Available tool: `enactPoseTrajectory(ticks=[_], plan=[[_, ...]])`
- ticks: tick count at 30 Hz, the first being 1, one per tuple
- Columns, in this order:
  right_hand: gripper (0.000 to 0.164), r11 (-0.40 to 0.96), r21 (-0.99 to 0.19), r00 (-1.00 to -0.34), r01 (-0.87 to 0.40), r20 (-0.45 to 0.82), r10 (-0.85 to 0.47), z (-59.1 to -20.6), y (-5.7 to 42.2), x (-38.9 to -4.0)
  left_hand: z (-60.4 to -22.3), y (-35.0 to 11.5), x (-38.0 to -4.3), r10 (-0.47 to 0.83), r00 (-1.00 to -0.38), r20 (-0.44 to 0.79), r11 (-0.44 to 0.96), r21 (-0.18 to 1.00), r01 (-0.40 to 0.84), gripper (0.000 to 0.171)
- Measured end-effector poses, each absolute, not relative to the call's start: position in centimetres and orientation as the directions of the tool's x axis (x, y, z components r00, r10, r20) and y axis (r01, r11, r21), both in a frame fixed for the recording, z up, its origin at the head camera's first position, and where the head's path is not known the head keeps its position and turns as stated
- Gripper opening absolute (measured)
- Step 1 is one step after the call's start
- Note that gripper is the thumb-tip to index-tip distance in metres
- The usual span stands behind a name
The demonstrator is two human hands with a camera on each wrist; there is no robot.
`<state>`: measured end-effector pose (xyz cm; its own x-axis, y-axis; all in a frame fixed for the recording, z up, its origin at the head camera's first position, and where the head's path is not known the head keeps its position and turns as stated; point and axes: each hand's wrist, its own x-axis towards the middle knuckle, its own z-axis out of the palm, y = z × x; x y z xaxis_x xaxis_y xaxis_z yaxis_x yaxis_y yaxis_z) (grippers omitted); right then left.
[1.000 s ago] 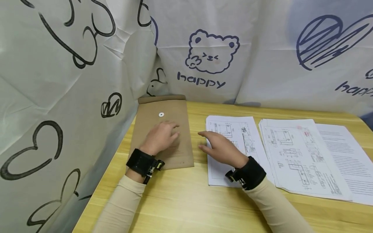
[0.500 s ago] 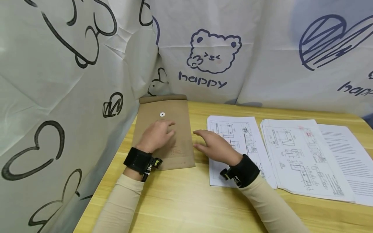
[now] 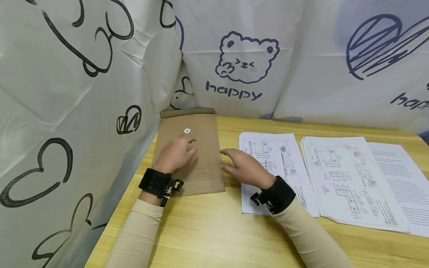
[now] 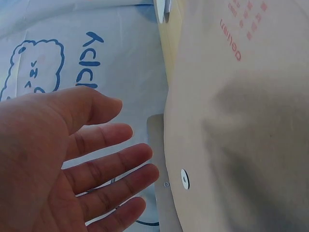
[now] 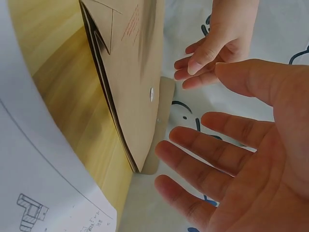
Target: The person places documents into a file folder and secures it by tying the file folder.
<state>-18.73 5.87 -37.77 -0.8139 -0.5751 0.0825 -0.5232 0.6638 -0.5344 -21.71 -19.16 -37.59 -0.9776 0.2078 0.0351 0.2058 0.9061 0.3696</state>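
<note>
A brown kraft paper file envelope [image 3: 204, 149] lies flat at the left of the table, with a white round button [image 3: 187, 131] near its flap and small red print lower down. My left hand [image 3: 175, 153] hovers over the envelope with fingers spread and relaxed, holding nothing; the left wrist view shows the palm apart from the paper. Between the envelope's right edge and the nearest paper stack [image 3: 249, 197], my right hand [image 3: 249, 168] is raised with its fingers loosely extended. In the right wrist view, nothing lies in the right palm [image 5: 260, 169].
Right of that stack lies a second stack of technical drawings [image 3: 352, 182], overlapping sheets of lined text [image 3: 399, 178]. White sheeting with doodles hangs along the left [image 3: 87, 111] and behind the wooden table [image 3: 207, 230].
My left hand has drifted left over the envelope, uncovering more of the red print. The right hand has moved left, toward the envelope's right edge. The envelope and papers stay put.
</note>
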Motion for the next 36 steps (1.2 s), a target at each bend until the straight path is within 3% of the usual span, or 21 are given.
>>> enactPoseTrajectory(ticks=[36], plan=[[0.055,0.678,-0.546,-0.812,-0.493,0.009,-0.583,-38.6,3.7,-19.9,-38.2,-23.6,-22.7,0.082,-0.997,-0.012,0.910,0.408,0.070,0.045]])
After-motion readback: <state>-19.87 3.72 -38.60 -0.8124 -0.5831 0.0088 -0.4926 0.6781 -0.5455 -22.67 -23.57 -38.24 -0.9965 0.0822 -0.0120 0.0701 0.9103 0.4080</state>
